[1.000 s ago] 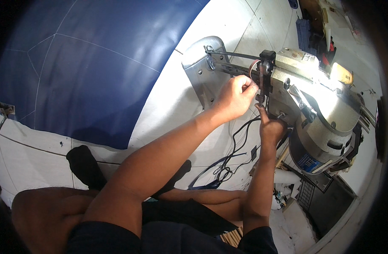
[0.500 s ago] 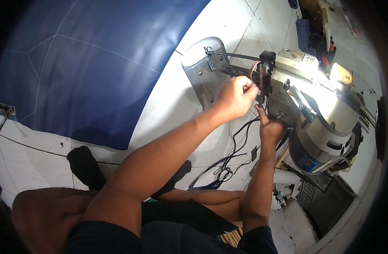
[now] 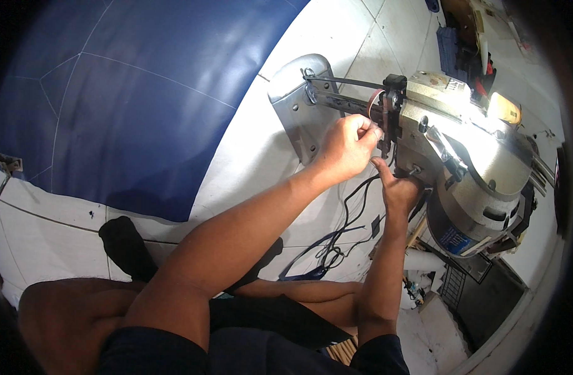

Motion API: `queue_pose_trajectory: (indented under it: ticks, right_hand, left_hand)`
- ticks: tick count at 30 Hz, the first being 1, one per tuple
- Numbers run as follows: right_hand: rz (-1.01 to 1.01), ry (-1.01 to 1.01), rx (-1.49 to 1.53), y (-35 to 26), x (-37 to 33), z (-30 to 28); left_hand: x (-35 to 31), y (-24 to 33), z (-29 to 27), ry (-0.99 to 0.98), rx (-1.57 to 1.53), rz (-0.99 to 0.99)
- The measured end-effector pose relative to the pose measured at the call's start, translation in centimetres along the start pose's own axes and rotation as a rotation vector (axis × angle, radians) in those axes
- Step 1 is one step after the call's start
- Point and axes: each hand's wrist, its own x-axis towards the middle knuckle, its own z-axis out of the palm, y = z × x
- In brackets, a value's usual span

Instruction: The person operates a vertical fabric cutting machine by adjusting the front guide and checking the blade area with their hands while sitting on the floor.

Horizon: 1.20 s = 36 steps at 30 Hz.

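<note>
Cutting machine (image 3: pixel 424 147) tipped on its side over white tiled floor (image 3: pixel 230 172), ahead and right on my feed. Just changed: thumb of my right hand (image 3: pixel 401 190) has shifted left, clear of lower end of dark bracket (image 3: pixel 394 119); I judge bracket freed there. Left hand (image 3: pixel 349 147) grip pinched together on reddish strip (image 3: pixel 370 105); right grip hidden, cannot tell. Dark blue sheet (image 3: pixel 142 106) spreads left; black cables (image 3: pixel 346 209) trail across floor.
</note>
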Motion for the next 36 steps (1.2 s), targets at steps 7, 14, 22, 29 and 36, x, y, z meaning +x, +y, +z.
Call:
queue_pose_trajectory:
  ticks: [7, 14, 22, 29, 36]
  right_hand:
    - [-0.034, -0.005, -0.059, -0.2, 0.0, -0.1]
    - [-0.003, -0.007, -0.049, 0.8, -0.2, 0.3]
    - [-0.089, 0.061, -0.056, 0.6, -0.1, 0.5]
    - [-0.001, 0.002, -0.043, -0.1, 0.0, 0.1]
    - [0.051, 0.028, -0.034, 0.1, -0.2, 0.2]
  left_hand:
    - [0.4, -0.2, -0.4, -0.142, -0.019, -0.078]
    - [0.1, -1.0, 0.5, -0.134, -0.425, -0.257]
    - [-1.5, -0.5, 1.8, 0.117, -0.129, 0.091]
    - [-1.7, -0.4, 1.6, 0.209, 0.08, 0.264]
    - [-2.4, -1.1, 2.1, 0.283, 0.244, 0.467]
